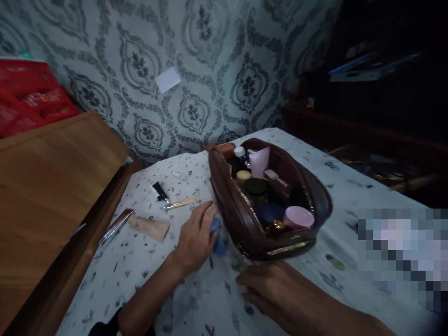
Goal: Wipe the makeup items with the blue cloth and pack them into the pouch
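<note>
A brown leather toiletry bag (238, 219) stands unzipped on the patterned cloth, packed with a pink jar (298, 217), a dark-lidded jar (256, 186), a white-capped bottle (240, 152) and a pale pink tube (259, 162). My left hand (195, 240) lies just left of the bag, fingers curled round a small blue object (217, 235) that is partly hidden. My right hand (269, 289) rests flat on the cloth below the bag's front edge, fingers stretched out, holding nothing.
On the cloth left of the bag lie a beige tube (150, 227), a silver wand (115, 226), a black-and-white tube (160, 191) and a pale stick (180, 203). A wooden board (45, 186) borders the left side. Red packaging (28, 95) sits behind it. A blurred patch (402, 252) covers the right.
</note>
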`<state>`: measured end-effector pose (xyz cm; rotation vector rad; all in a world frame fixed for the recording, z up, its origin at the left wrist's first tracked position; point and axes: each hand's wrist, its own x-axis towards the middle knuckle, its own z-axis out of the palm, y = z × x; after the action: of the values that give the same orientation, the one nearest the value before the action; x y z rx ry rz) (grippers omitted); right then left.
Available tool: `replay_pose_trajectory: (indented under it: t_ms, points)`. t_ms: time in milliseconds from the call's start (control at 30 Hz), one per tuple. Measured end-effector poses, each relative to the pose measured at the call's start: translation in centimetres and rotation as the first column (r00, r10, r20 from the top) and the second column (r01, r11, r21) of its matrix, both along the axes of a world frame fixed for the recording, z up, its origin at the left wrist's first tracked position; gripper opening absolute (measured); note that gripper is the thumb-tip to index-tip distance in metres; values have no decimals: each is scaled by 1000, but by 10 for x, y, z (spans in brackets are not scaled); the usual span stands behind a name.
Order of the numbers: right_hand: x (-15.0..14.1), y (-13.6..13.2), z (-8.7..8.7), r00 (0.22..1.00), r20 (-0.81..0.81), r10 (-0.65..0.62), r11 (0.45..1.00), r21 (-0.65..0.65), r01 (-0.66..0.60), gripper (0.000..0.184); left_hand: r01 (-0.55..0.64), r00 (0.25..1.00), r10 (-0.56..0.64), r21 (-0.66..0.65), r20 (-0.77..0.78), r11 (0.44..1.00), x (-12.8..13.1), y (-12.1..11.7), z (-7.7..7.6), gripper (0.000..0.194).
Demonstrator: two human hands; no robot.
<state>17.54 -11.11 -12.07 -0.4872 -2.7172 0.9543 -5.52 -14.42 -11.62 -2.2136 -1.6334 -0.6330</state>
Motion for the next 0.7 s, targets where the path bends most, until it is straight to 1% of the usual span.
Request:
replay_pose_trajectory:
  t_ms: [67,133,200,233,267,300,367,433,467,500,533,600,633,700]
  points:
    - [-15,2,-4,998,59,11,1000,19,-12,21,26,998,-34,-147,-56,989,-7,-8,-10,40]
    - [-29,3,-4,994,104,-17,1000,28,14,21,61,995,-79,-256,-62,965,-15,-15,-16,37]
    - [-42,2,-2,988,142,-58,998,23,55,20,78,996,-89,-312,-20,947,-26,-17,-19,29]
    - [-47,2,0,983,162,-82,997,17,81,20,70,997,-73,-328,3,942,-32,-16,-18,25]
    - [-52,0,1,978,179,-110,994,13,110,19,42,999,-38,-335,19,941,-38,-14,-17,23]
    - [-55,-2,2,973,188,-135,991,9,135,19,-12,1000,20,-332,21,943,-46,-11,-15,23]
    - [-61,-7,4,973,167,-162,987,3,163,19,-188,981,194,-301,-8,935,-63,-2,-10,26]
    - [-67,-12,5,982,119,-147,989,-15,150,20,-381,924,374,-281,-77,881,-81,8,-6,32]
    - [-72,-15,5,987,90,-133,990,-31,136,21,-446,895,430,-295,-120,845,-88,13,-5,36]
    - [-78,-16,5,991,59,-120,991,-53,123,22,-480,877,453,-326,-161,814,-95,16,-5,39]
    - [-85,-16,4,993,30,-113,990,-83,115,24,-494,869,458,-352,-187,795,-100,19,-6,40]
    - [-102,-14,-1,992,-31,-120,978,-172,113,24,-492,870,442,-396,-217,775,-105,21,-7,42]
    - [-110,-11,-5,988,-67,-139,964,-236,120,23,-490,872,436,-404,-223,773,-106,21,-7,42]
    - [-124,-5,-15,962,-167,-215,909,-396,134,22,-497,868,435,-406,-241,767,-107,20,-7,45]
